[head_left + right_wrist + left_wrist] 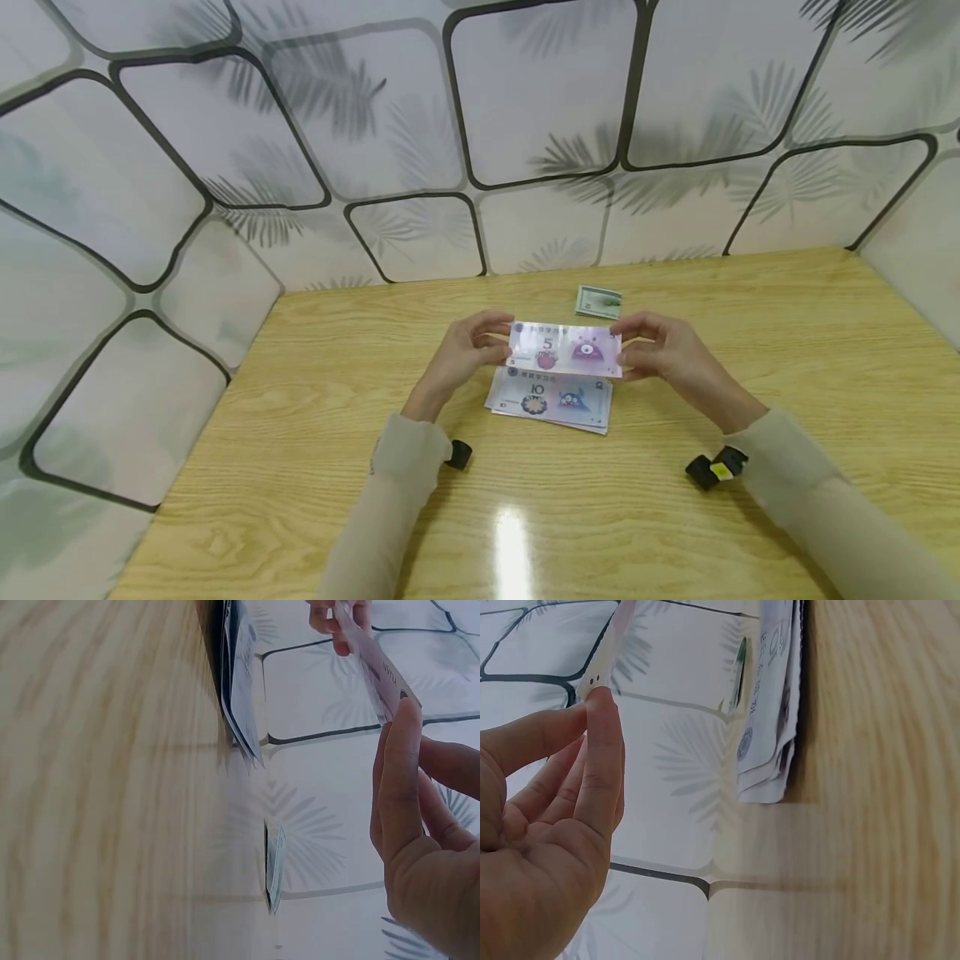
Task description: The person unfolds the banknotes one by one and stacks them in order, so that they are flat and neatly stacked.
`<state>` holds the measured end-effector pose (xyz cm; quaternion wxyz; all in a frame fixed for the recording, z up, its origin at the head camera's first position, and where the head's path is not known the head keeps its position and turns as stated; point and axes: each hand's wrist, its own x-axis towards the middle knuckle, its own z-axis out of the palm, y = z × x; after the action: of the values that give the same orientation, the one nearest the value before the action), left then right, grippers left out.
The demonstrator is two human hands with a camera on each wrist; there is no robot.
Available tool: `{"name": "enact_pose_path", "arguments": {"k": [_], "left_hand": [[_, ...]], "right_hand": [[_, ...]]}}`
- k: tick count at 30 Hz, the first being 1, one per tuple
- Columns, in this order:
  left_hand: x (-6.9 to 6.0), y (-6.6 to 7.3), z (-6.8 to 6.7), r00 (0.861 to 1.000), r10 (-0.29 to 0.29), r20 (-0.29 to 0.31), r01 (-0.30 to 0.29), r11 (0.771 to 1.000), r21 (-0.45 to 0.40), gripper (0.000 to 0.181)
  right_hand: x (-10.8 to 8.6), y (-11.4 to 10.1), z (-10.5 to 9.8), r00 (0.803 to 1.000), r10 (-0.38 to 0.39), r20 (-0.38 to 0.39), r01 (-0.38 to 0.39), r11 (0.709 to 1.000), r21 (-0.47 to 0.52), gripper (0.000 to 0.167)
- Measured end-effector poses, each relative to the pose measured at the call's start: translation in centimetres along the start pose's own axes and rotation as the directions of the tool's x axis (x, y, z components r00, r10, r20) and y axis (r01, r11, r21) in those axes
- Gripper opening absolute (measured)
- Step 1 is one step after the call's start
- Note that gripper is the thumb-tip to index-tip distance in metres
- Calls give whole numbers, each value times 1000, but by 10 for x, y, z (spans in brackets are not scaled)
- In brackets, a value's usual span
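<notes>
Both hands hold up a purple play banknote point(565, 348) marked 5, stretched between them above the table. At its left end the left hand point(467, 354) pinches it between thumb and fingers; the right hand point(669, 358) pinches the right end. Just below the note in the head view lies a loose stack of banknotes point(551, 402), a bluish-purple 10 on top. In the left wrist view the left hand point(555, 795) grips the note's corner, with the stack point(769, 712) lying apart on the table. The right wrist view shows the right hand point(420, 802) holding the opposite end.
A small green banknote pile point(598, 302) marked 2 lies behind the held note, towards the wall. The wooden table point(315, 467) meets a wall covering point(540, 100) with leaf prints and dark outlines at its back and sides. Black wrist devices point(705, 472) sit at the sleeves.
</notes>
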<state>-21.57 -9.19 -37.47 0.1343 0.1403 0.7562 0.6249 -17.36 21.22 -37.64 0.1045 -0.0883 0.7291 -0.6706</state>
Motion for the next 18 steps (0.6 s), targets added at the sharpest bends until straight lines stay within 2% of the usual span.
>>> {"name": "enact_pose_path", "arguments": {"k": [9,15,18], "left_hand": [[-6,-3,-4,1000,-3,29,2,999,33,46],[-6,-6,-7,997,-23,69,20,999,35,46],[-5,-5,-9,995,-10,99,6,999,45,47]], "right_hand": [[-3,7,6,999,13,53,-13,1000,9,38],[-5,7,6,996,13,84,-12,1000,-3,40],[-5,5,6,995,14,101,-12,1000,-27,40]]}}
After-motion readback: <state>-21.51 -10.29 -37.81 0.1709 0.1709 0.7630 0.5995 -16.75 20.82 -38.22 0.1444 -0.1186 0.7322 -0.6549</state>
